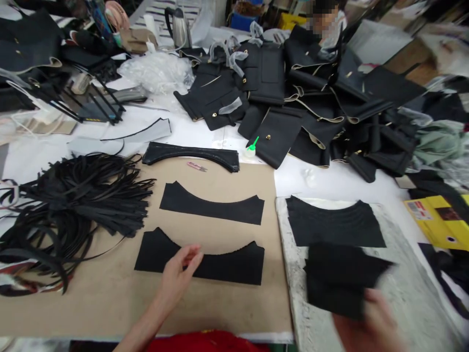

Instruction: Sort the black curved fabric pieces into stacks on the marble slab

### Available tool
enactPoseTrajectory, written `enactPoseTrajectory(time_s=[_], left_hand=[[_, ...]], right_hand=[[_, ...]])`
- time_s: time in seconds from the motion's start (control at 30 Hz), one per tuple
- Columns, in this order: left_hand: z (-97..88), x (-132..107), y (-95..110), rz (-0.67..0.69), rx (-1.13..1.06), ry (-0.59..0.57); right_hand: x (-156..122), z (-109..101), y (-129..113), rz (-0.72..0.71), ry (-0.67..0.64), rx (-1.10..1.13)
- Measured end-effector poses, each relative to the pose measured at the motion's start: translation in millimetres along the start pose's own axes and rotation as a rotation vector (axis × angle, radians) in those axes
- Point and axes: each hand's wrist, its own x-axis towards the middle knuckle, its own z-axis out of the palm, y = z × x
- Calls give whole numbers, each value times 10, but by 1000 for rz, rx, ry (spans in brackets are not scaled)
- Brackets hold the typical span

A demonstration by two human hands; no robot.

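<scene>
My left hand (pixel 183 263) is over the upper edge of a curved black leather-like piece (pixel 227 266) on the brown board. Its fingers are loosely curled, the thumb a little apart, and nothing shows between them. A second piece of the same shape (pixel 212 205) lies flat just beyond it. Blurred by motion, my right hand (pixel 377 318) grips another black piece (pixel 337 278), raised over the pale slab at the right. On that slab rests one more curved black piece (pixel 333 225).
A stack of curved black strips (pixel 190 155) and pink thread snips (pixel 197 166) lie at the board's far edge. Black straps (pixel 91 195) heap up at the left. Behind are a green-tipped bottle (pixel 250 150) and piled black bag parts (pixel 278 132). Another person (pixel 328 24) is at the back.
</scene>
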Motion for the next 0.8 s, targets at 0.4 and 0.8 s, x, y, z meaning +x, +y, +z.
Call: enactPoseTrajectory(time_s=[0.4, 0.8], left_hand=[[-32, -123, 238, -194, -35, 93], [-858, 572, -336, -467, -229, 351]], right_hand=[[-178, 1418, -334, -378, -444, 67], [357, 454, 1145, 92, 88, -312]])
